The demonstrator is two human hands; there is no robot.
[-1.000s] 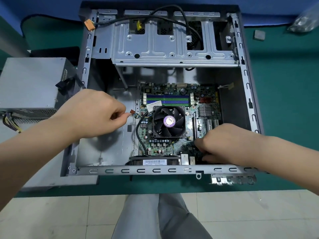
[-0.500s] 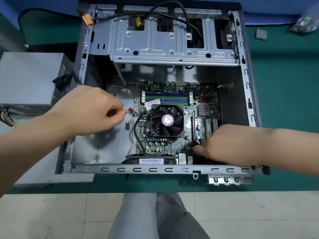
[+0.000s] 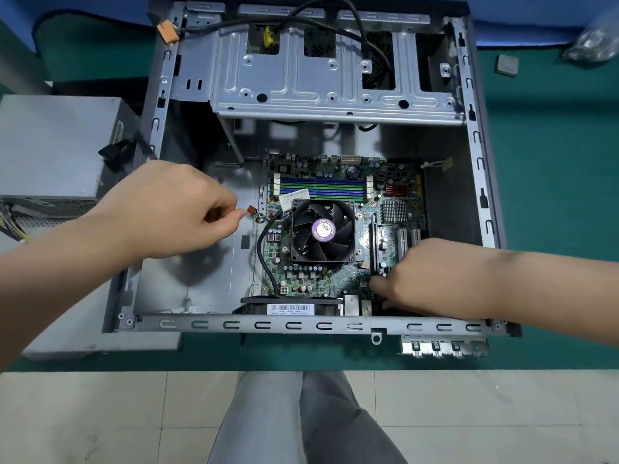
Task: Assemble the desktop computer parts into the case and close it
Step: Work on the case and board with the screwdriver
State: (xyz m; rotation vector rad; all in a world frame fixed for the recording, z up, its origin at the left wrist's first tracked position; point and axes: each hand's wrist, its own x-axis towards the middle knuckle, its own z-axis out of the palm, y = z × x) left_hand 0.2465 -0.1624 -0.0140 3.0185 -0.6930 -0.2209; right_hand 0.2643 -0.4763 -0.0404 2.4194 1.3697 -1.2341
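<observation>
- Now the open computer case (image 3: 321, 324) is seen lying on its side on the green worktop (image 3: 552, 202), its side panel off and its inside facing up.
- The circuit board (image 3: 338, 229) is set flat in the case, toward the near right part of the floor, with a black cooling fan (image 3: 322, 231) bolted on its middle and blue and green memory slots (image 3: 323, 189) just beyond the fan.
- The left hand (image 3: 164, 212) is held over the bare metal floor of the case, left of the board; its fingers (image 3: 231, 217) are curled, and something small is pinched between thumb and forefinger, though what exactly cannot be told.
- A small orange connector (image 3: 251, 209) is seen just beside that fingertip, at the board's left edge, near a thin black cable (image 3: 264, 252) that loops down to the near edge.
- The right hand (image 3: 432, 279) is laid on the near right corner of the board, fingers bent downward and pressed against it; whether anything is gripped beneath them cannot be told.
- A silver drive cage (image 3: 321, 85) is fixed across the far half of the case, with black cables (image 3: 365, 31) draped over it and an orange plug (image 3: 167, 33) hung at the far left corner.
- A grey power supply (image 3: 57, 145) is parked outside the case, touching its left wall.
- A small grey square (image 3: 506, 65) is left on the worktop, far right.
</observation>
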